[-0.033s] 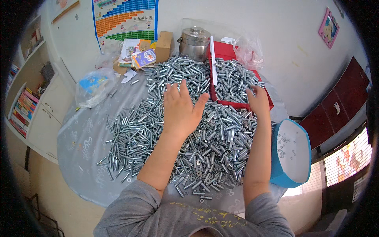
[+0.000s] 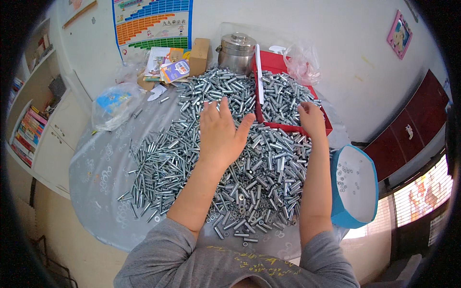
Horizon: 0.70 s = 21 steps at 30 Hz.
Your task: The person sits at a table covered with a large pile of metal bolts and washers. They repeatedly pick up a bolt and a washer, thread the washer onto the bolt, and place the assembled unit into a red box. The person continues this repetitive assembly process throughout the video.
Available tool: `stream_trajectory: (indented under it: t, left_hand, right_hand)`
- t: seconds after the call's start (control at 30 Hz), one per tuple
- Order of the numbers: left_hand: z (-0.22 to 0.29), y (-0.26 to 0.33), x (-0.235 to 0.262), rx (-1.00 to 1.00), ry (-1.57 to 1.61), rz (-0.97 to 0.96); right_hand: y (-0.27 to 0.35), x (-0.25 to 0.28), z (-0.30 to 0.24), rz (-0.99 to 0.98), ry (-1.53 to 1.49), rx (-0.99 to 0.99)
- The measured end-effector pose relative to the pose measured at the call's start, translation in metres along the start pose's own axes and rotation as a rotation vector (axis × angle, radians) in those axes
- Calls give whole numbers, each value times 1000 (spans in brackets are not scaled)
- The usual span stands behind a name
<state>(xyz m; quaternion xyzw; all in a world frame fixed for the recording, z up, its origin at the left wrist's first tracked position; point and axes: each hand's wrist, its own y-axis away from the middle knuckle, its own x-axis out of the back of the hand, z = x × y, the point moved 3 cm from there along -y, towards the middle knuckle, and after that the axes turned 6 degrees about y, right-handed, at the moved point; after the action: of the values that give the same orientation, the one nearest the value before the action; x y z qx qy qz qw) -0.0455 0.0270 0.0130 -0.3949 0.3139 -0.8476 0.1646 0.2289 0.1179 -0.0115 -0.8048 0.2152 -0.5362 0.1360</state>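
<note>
A big heap of silver metal bolts [image 2: 192, 144] covers the round table. My left hand [image 2: 221, 132] lies flat on the heap, fingers spread, palm down, near the middle. My right hand [image 2: 311, 119] rests on the bolts at the near edge of a red tray [image 2: 273, 61], which is also full of bolts. Whether its fingers pinch a bolt is hidden. Both forearms come up from the lower edge in grey sleeves.
A blue-rimmed white tub [image 2: 355, 185] with a few small nuts sits at the right table edge. A steel pot [image 2: 236, 52], a cardboard box [image 2: 199, 55], booklets [image 2: 165, 67] and plastic bags [image 2: 113, 105] line the far side. A grey patterned cloth [image 2: 96, 168] covers the table.
</note>
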Motion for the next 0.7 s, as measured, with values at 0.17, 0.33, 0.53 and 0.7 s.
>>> stream_trajectory:
  t: [0.17, 0.33, 0.53, 0.7]
  left_hand:
    - [7, -4, 7, -26, 144, -29]
    - [8, -2, 5, -67, 207, -15]
    - [17, -2, 6, 17, 299, -143]
    - [22, -2, 12, -115, 566, -22]
  right_hand:
    - [-36, -60, 1, -283, 379, -14]
    - [-37, -81, -8, -336, 532, 17]
    - [-30, -58, -5, 52, 105, 99]
    - [50, 36, -99, -144, -1066, 30]
